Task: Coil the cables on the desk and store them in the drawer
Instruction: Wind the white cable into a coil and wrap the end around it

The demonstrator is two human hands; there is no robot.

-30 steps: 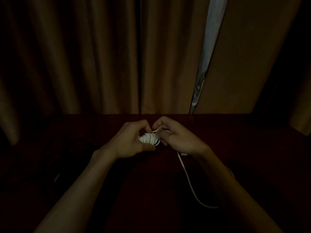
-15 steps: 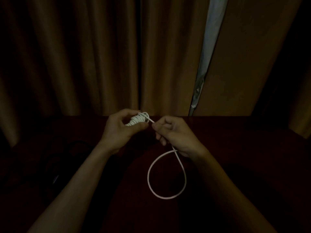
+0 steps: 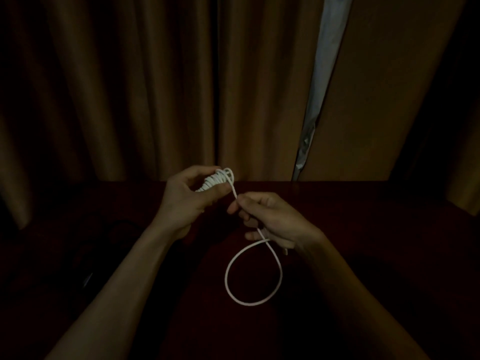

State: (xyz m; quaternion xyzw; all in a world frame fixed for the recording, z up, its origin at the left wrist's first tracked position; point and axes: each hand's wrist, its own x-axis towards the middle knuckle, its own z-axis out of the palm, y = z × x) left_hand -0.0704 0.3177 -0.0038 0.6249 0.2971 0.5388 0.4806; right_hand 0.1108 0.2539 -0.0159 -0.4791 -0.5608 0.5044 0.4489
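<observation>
A white cable is partly wound into a tight coil (image 3: 217,179), which my left hand (image 3: 187,201) grips above the dark red desk (image 3: 363,229). A short taut stretch runs from the coil down to my right hand (image 3: 270,216), which pinches the cable between thumb and fingers. Below that hand the loose cable tail (image 3: 250,302) hangs in one round loop over the desk. A dark cable (image 3: 85,258) lies in a heap on the desk at the left, hard to make out in the dim light. No drawer is in view.
Brown curtains (image 3: 155,87) hang right behind the desk's far edge, with a pale gap (image 3: 315,100) between two panels. The room is very dark, and the desk's left and right corners fade into shadow.
Both hands rose from the desk with the coil. My right hand drew apart from the left, pulling a stretch of cable taut, and the tail formed a hanging loop.
</observation>
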